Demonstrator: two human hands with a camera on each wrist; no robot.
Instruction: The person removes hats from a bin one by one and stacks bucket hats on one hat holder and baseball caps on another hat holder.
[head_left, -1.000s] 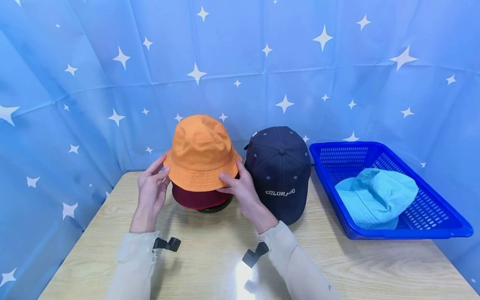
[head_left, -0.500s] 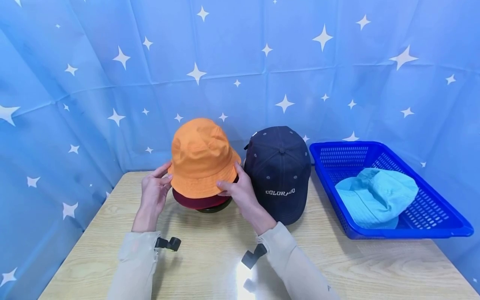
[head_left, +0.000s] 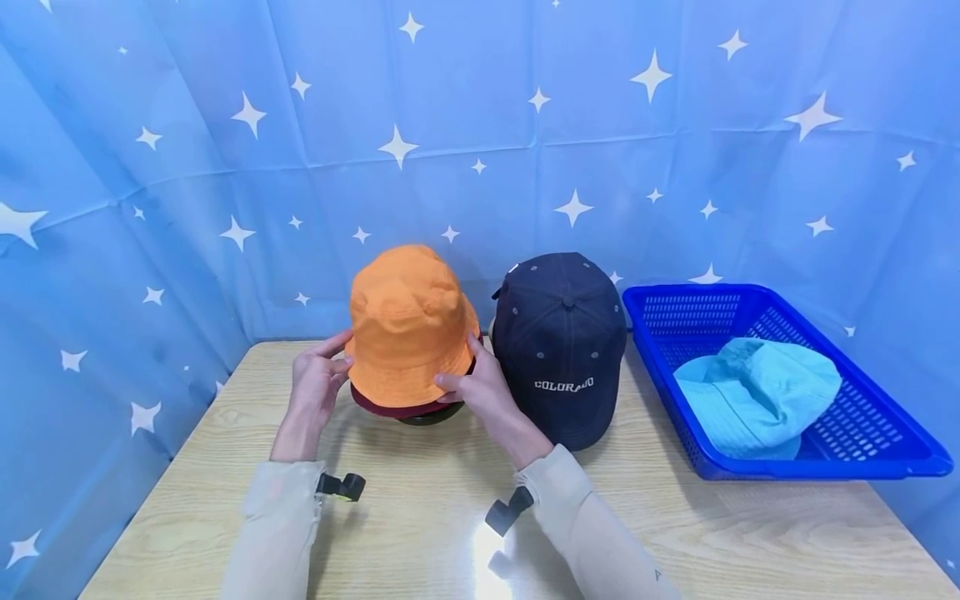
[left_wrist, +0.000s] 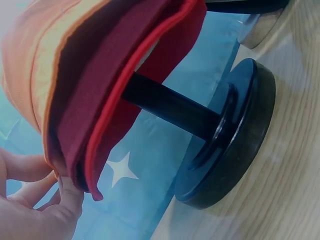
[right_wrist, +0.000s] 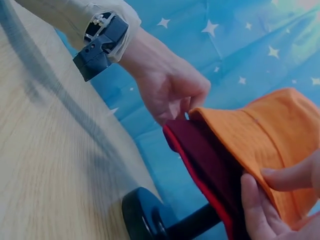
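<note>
Navy cap [head_left: 559,346], just right of right hand [head_left: 477,390], reads "COLORADO". Both hands raised off worktop [head_left: 420,508], fingers pinching brim of orange bucket hat [head_left: 410,325] between them: left hand [head_left: 318,385] left edge, right hand right edge. Hat sits over maroon hat [head_left: 397,407] on black stand [left_wrist: 220,135].

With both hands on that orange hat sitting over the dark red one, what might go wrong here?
Both hands, left hand and right hand, pinch the orange fabric bucket hat by its brim, right against the dark red hat beneath, so both might lift together. The black round-based stand is narrow; a sideways tug could tip it toward the navy baseball cap.
</note>
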